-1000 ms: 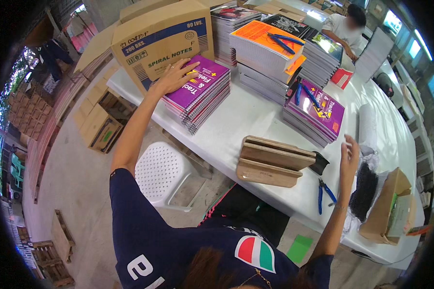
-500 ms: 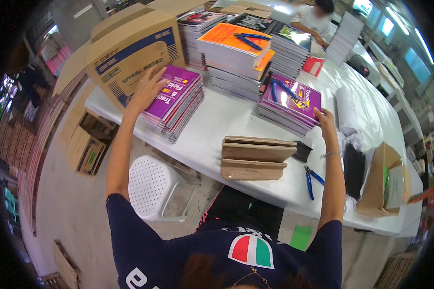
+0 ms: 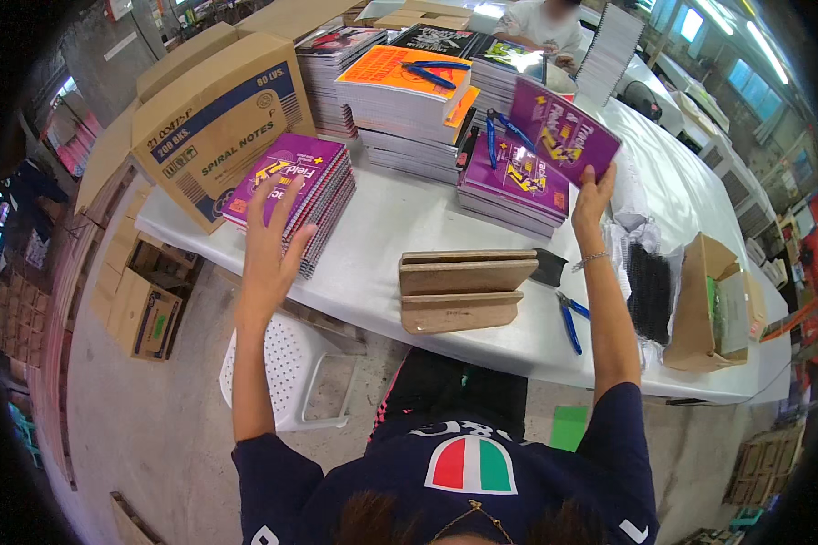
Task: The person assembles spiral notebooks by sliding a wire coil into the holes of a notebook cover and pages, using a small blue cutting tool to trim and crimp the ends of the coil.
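My left hand [image 3: 271,238] is open with fingers spread, hovering at the near edge of the left stack of purple notebooks [image 3: 304,182]; it holds nothing. My right hand [image 3: 594,195] grips the lower edge of one purple notebook [image 3: 562,130], tilted up above the right stack of purple notebooks [image 3: 509,186]. Between my arms a wooden jig [image 3: 463,289] made of stacked boards lies on the white table [image 3: 382,227].
A large cardboard box [image 3: 214,118] stands at the table's left end, with tall notebook stacks [image 3: 409,100] behind. Blue pliers [image 3: 568,320] lie by the jig, black spiral coils [image 3: 650,291] and an open small carton [image 3: 700,300] to the right. White stool [image 3: 282,363] below; another person [image 3: 545,18] far back.
My right hand has picked a purple notebook off the right stack and raised it. My left hand has drawn back off the left stack toward me.
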A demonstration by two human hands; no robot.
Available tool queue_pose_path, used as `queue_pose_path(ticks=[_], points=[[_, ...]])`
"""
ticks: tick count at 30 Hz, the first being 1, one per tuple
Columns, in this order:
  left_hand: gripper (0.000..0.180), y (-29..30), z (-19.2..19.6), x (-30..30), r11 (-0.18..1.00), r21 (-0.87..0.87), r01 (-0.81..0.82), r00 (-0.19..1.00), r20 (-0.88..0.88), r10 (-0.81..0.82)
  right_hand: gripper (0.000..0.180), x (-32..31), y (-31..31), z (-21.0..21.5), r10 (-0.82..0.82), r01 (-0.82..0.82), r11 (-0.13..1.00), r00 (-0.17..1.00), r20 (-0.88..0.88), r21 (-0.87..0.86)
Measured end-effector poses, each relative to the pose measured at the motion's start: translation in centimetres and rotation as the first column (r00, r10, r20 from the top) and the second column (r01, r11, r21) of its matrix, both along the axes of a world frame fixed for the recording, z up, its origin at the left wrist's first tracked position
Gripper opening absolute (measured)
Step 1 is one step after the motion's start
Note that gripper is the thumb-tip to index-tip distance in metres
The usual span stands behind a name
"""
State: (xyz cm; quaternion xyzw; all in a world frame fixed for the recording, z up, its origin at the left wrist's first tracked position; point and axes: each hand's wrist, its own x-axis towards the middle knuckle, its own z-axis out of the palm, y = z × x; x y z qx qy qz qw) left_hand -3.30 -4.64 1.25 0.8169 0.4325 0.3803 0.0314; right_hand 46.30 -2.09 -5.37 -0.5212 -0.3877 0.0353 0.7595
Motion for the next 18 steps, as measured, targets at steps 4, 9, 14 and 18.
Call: queue_pose_path(ticks=[4,9,14,18], points=[[0.055,-2.6,-1.6,1.2,0.995,-0.095,0.033,0.993,0.112,-0.022,0.038,0.5,-2.1,-0.8,0.097,-0.056,0.979,0.974,-0.205,0.197],[0.056,-5.7,-4.0,2.9,0.976,-0.214,0.032,0.982,0.19,0.01,0.045,-1.7,-8.5,-2.0,0.497,-0.38,0.862,0.759,-0.421,0.335],[0.054,-7.3,-6.2,4.9,0.96,-0.277,0.037,0.967,0.254,0.036,0.039,-3.3,-14.0,-4.9,0.507,-0.454,0.861,0.734,-0.453,0.228],[0.051,-7.2,-8.2,5.8,0.937,-0.338,0.089,0.935,0.352,0.038,0.034,-3.3,-15.2,-6.5,0.518,-0.488,0.851,0.72,-0.461,0.194]])
